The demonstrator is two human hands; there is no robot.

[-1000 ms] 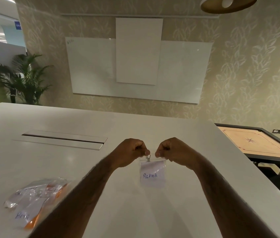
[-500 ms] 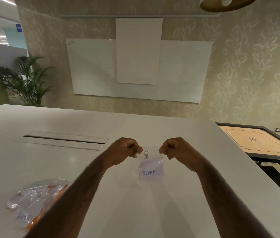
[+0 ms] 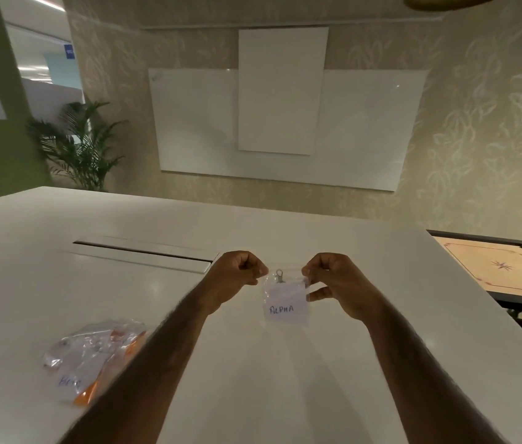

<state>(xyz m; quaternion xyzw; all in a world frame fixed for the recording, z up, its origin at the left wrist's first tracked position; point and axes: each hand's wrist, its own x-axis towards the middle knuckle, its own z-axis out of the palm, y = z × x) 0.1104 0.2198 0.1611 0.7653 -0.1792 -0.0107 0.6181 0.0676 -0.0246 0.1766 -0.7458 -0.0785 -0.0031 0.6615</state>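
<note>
Your left hand (image 3: 237, 270) and right hand (image 3: 333, 280), fingers curled, pinch the top corners of the clear bag (image 3: 285, 302) labelled ALPHA above the surface (image 3: 253, 379).

second bag (image 3: 93, 360), whiteboard (image 3: 285, 126), plant (image 3: 80, 149)

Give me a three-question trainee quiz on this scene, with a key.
1. True or false: the left hand and right hand both pinch the top of the small clear bag.
2. The bag's label reads: A) ALPHA B) DELTA C) OMEGA.
3. Fill in: the pile of other bags lies on the table to the person's ____.
Key: 1 true; 2 A; 3 left.
</note>
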